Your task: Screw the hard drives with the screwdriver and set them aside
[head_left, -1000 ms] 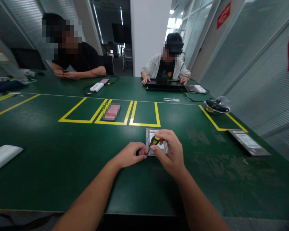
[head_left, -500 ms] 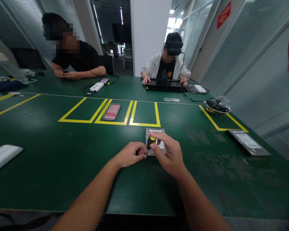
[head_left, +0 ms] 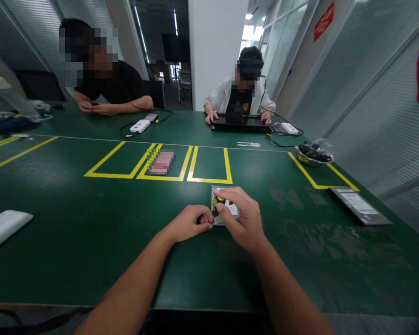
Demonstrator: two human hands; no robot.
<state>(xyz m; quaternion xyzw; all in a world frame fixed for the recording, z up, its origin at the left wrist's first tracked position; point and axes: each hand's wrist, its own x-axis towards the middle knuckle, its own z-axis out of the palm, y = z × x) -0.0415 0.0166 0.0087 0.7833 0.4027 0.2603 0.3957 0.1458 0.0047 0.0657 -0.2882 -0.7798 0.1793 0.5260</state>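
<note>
A small silver hard drive (head_left: 234, 210) with a white label lies flat on the green table. My right hand (head_left: 246, 218) holds a screwdriver (head_left: 217, 204) by its stubby black-and-yellow handle, between thumb and fingers, over the drive's left side. The handle stands roughly upright; its tip is hidden. My left hand (head_left: 192, 224) rests on the table with curled fingers, the fingertips pressed at the drive's lower left edge beside the screwdriver. Part of the drive's right side is covered by my right hand.
A larger drive-like metal box (head_left: 361, 205) lies at the right, near a bowl of dark parts (head_left: 313, 153). A blurred pink item (head_left: 162, 162) lies within yellow tape. A white object (head_left: 7, 226) is at the left. Across the table, two people sit, one holding a black panel (head_left: 240, 123).
The screwdriver handle has turned and tilted slightly in my right fingers, showing more yellow. My right hand has shifted a little left; my left hand stays in place.
</note>
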